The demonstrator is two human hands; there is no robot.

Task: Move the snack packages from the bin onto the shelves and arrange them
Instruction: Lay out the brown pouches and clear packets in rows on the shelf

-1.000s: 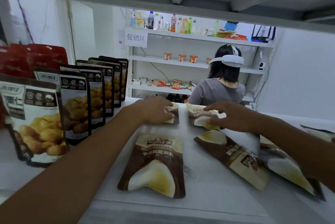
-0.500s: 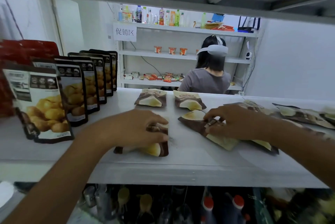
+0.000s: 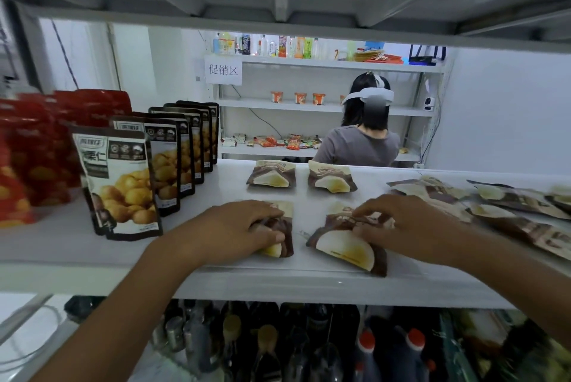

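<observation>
Brown-and-cream snack pouches lie flat on the white shelf (image 3: 77,245). My left hand (image 3: 238,228) rests on one pouch (image 3: 282,242) near the front edge, fingers curled over it. My right hand (image 3: 401,227) presses on a second pouch (image 3: 346,247) beside it, fingertips at its top. Two more pouches (image 3: 272,174) (image 3: 332,181) lie side by side at the back of the shelf. A loose heap of the same pouches (image 3: 509,205) lies at the right. The bin is not in view.
Upright chestnut bags (image 3: 120,184) stand in a row at the left, with red bags (image 3: 34,153) beyond them. Bottles (image 3: 364,347) fill the shelf below. A shelf board (image 3: 278,26) hangs close above. Behind, a person (image 3: 361,140) faces another shelving unit.
Both hands drew back from the two rear pouches to the front pair. The right hand's pouch has been turned and pulled nearer the front edge; the camera dropped slightly.
</observation>
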